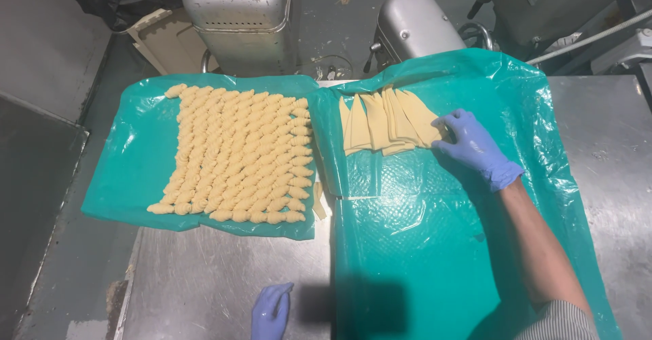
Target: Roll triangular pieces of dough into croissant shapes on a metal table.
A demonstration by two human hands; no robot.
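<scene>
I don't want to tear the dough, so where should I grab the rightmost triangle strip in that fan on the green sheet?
Probably by its wide lower edge, from the right. The dough triangles overlap leftward, the rightmost lies on top, and the right hand already touches that edge on the green plastic sheet.

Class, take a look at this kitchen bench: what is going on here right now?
A person in blue gloves works at a steel table. The right hand rests on the edge of a fan of flat dough strips lying on a green plastic sheet. The left hand sits low on the table, holding nothing. To the left, rows of twisted dough pieces lie on another green sheet.
</scene>
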